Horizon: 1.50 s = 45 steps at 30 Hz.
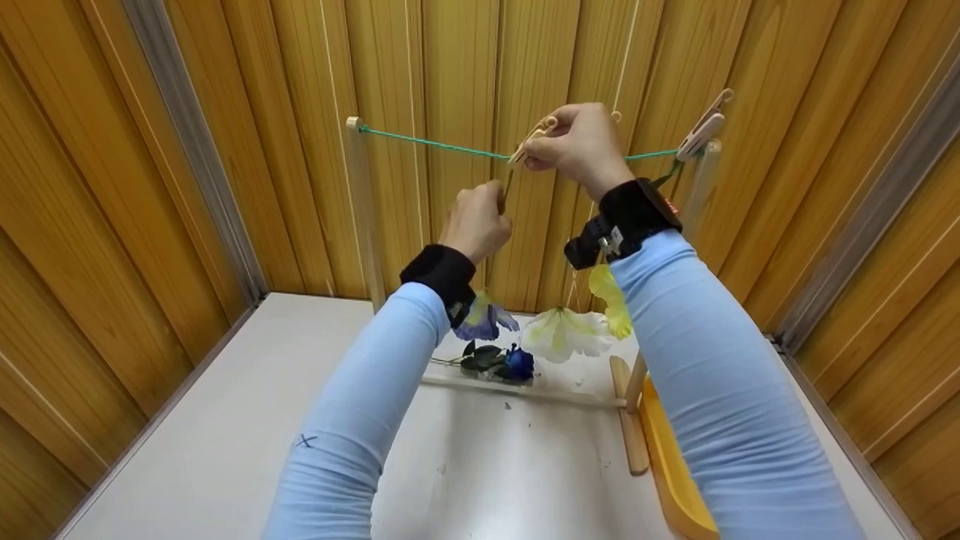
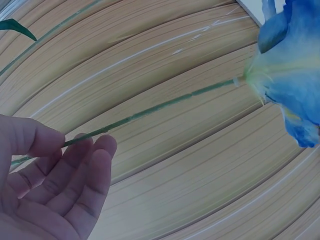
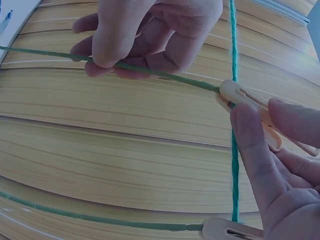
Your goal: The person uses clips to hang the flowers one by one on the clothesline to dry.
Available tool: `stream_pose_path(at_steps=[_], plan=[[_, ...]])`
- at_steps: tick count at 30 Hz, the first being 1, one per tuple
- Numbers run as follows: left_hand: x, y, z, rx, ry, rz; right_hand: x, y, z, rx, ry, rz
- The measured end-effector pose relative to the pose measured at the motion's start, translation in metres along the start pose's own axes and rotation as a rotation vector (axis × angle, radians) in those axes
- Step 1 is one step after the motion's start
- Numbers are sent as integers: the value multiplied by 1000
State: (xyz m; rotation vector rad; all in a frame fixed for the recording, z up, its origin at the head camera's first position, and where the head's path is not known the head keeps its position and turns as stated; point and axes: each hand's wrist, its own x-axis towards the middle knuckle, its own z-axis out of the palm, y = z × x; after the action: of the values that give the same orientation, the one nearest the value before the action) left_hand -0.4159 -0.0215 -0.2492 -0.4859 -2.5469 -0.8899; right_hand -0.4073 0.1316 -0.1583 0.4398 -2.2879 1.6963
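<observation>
My left hand (image 1: 478,217) pinches the thin green stem (image 2: 160,106) of a blue artificial flower (image 2: 295,65) between thumb and fingers. The flower hangs head down below that hand. My right hand (image 1: 585,146) holds a beige clothespin (image 3: 245,97) at the green rope (image 1: 427,142), fingers on its sides. In the right wrist view the stem's end meets the clothespin's tip, right beside the rope. Whether the tip is clamped tight on stem and rope, I cannot tell. A second clothespin (image 3: 220,230) sits farther along the rope with another stem at its tip.
The rope spans two wooden posts (image 1: 364,217). A white flower (image 1: 566,334) and a yellow flower (image 1: 611,300) hang head down. A blue rose (image 1: 519,363) lies on the white table (image 1: 225,420) by the rack's bottom bar. A yellow tray (image 1: 667,472) stands at right.
</observation>
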Motion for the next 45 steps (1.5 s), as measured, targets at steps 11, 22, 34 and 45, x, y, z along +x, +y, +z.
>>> stream_pose_path(at_steps=[11,22,34,45], plan=[[0,-1,0,2,-26,-32,0,0,3,26,-18,36],[1,-3,-4,13,-15,8,3,2,7,8,-3,-18],[2,-4,-4,15,-20,-22,2,1,13,-102,-25,-31],[2,-1,-1,18,-41,-20,2,5,6,-40,-22,-22]])
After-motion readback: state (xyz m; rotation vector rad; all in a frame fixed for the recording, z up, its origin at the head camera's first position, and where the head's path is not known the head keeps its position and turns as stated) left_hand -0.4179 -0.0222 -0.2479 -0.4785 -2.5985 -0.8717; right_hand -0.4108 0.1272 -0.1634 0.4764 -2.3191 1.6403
